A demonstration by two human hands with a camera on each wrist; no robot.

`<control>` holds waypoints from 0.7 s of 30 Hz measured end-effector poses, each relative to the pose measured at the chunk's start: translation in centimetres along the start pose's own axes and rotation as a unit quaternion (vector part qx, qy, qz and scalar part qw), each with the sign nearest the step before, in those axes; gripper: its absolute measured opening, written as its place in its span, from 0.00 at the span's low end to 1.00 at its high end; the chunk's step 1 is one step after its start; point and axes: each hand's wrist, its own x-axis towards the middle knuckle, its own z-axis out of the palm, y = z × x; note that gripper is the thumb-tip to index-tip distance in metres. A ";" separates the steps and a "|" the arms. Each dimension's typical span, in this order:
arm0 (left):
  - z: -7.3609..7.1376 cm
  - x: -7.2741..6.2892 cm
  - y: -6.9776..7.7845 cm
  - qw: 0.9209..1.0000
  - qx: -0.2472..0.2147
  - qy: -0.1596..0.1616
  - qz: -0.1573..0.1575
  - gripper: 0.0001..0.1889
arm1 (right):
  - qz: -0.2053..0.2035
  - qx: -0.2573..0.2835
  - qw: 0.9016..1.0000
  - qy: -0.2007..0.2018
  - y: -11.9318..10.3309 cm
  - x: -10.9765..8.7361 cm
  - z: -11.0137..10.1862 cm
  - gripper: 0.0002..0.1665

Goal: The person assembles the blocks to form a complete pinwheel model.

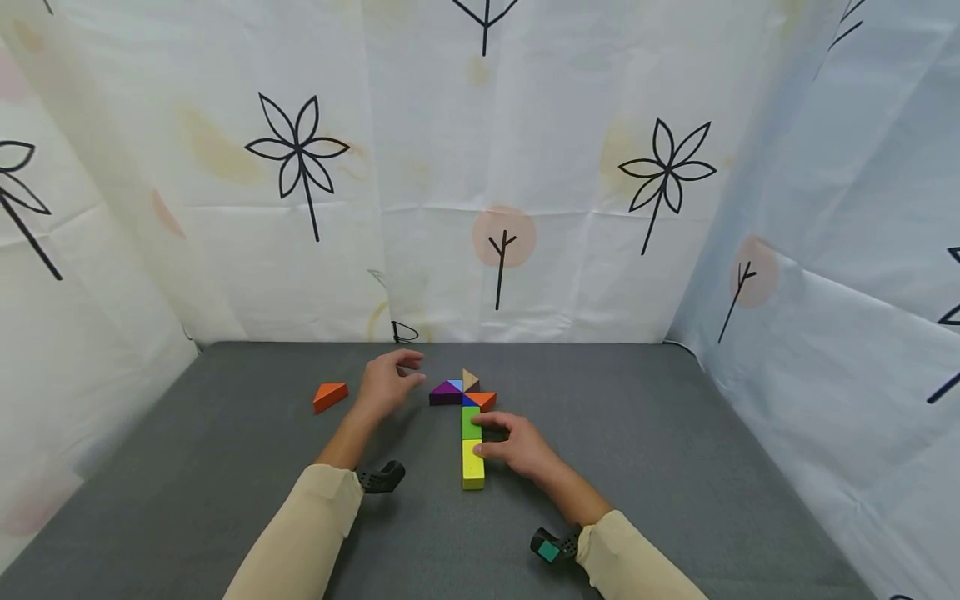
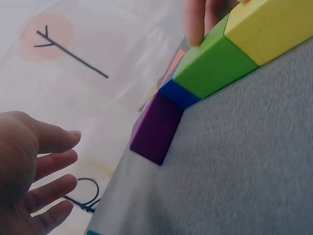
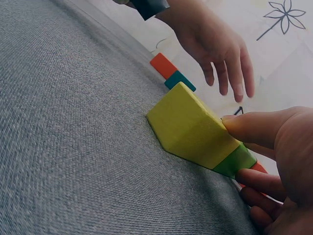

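Observation:
My left hand (image 1: 385,385) hovers over the cloth, fingers spread and holding nothing, just left of a purple triangular block (image 1: 446,395). The right hand (image 1: 519,447) touches a green block (image 1: 470,425) with its fingers and a yellow block (image 1: 472,471) with its thumb. These two lie end to end in a line. Above the green one, light blue (image 1: 455,384), tan (image 1: 470,380), blue (image 1: 468,401) and orange (image 1: 483,401) triangular pieces meet with the purple one. In the left wrist view, the green block (image 2: 215,63) adjoins the blue piece (image 2: 178,94).
A loose orange triangular block (image 1: 330,397) lies left of the left hand. A teal block (image 3: 180,81) appears beside an orange one in the right wrist view. The grey table (image 1: 637,467) ends at printed white curtains (image 1: 427,167).

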 end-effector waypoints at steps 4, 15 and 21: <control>-0.9 -0.5 -0.4 1.000 0.012 0.012 -0.003 0.19 | -0.005 0.006 1.000 0.001 -0.6 -0.3 -0.1 0.25; -2.0 -1.7 -2.3 0.998 0.053 0.026 -0.020 0.18 | -0.002 -0.006 1.000 -0.005 0.0 -0.1 -0.1 0.25; -2.4 -2.2 -3.2 0.993 0.105 0.037 -0.034 0.20 | 0.006 -0.013 1.000 -0.004 -0.2 -0.1 0.0 0.25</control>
